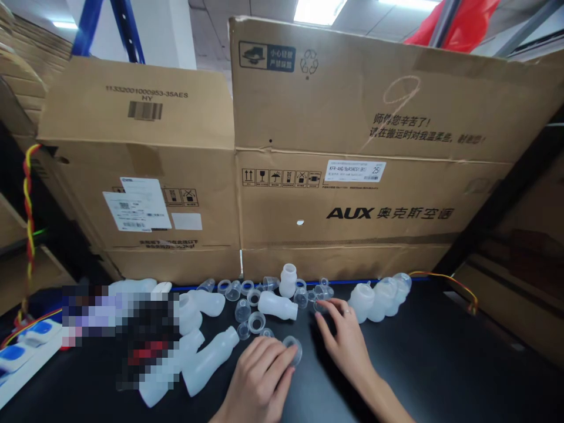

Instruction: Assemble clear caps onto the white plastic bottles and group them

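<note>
A clear round piece (298,351) sits at the fingertips of your left hand (259,376), pinched between thumb and fingers above the near middle of the black tabletop (440,364). Your right hand (346,338), a ring on one finger, reaches in from the other side, its thumb and forefinger at a small clear part (320,306) (whether they grip it or merely touch it, you cannot tell from this view).

Just beyond your left hand, a clear ring (256,322) lies flat among scattered caps and rings. Behind it, a white bottle (277,305) rests on its side, while a small bottle (288,281) stands upright near the back edge. To your left, a long curved bottle (209,359) lies slanted, near others partly hidden by a pixelated patch. To your right, rounded translucent pieces (363,301) huddle in a row, beside a thin yellow-and-red wire (453,278).

A white power strip (30,371) with blue parts runs along the left edge. Across the back, a cardboard panel (352,117) marked "AUX" rises beneath a bright ceiling light (318,10).
</note>
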Motion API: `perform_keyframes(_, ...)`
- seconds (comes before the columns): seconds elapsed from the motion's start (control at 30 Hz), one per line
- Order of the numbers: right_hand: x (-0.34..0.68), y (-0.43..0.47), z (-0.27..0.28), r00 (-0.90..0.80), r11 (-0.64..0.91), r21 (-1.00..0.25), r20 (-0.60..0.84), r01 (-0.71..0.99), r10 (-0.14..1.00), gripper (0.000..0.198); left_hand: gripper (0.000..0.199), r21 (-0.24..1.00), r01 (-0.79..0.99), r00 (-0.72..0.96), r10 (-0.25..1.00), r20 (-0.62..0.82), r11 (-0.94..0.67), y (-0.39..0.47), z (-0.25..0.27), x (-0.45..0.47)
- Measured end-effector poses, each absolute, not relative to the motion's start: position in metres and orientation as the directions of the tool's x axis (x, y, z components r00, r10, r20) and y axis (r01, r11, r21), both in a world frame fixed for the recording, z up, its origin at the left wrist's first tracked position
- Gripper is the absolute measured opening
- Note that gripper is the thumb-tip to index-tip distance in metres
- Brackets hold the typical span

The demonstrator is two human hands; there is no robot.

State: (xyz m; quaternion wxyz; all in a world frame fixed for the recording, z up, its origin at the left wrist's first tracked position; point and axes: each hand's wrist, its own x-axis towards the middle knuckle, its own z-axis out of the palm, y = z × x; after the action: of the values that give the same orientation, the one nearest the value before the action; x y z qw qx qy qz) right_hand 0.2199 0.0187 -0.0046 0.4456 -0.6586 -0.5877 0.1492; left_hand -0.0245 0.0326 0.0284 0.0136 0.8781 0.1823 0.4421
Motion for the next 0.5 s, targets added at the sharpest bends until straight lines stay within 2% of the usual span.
perform_keyframes(0.13, 0.229, 0.023, -0.01, 0.222, 0.052, -0.651, 0.331, 0.757, 0.917, 0.042, 0.038, 0.162, 0.339, 0.553, 0.336, 0.763, -0.927, 0.034, 0.029, -0.027)
perform_keyframes(0.27, 0.214, 0.012, 0.007, 0.049, 0.157, -0.594, 0.315, 0.789, 0.948, 0.031, 0.039, 0.072, 0.347, 0.546, 0.263, 0.795, -0.935, 0.038, 0.028, -0.026)
perform_keyframes(0.4, 0.194, -0.01, 0.036, -0.296, 0.362, -0.629, 0.212, 0.688, 0.931, 0.021, 0.037, 0.073, 0.335, 0.572, 0.264, 0.777, -0.94, 0.039, 0.031, -0.026)
perform_keyframes(0.5, 0.189, -0.02, 0.043, -0.391, 0.385, -0.711, 0.167, 0.588, 0.905, 0.016, 0.036, 0.121, 0.323, 0.615, 0.306, 0.727, -0.939, 0.035, 0.036, -0.027)
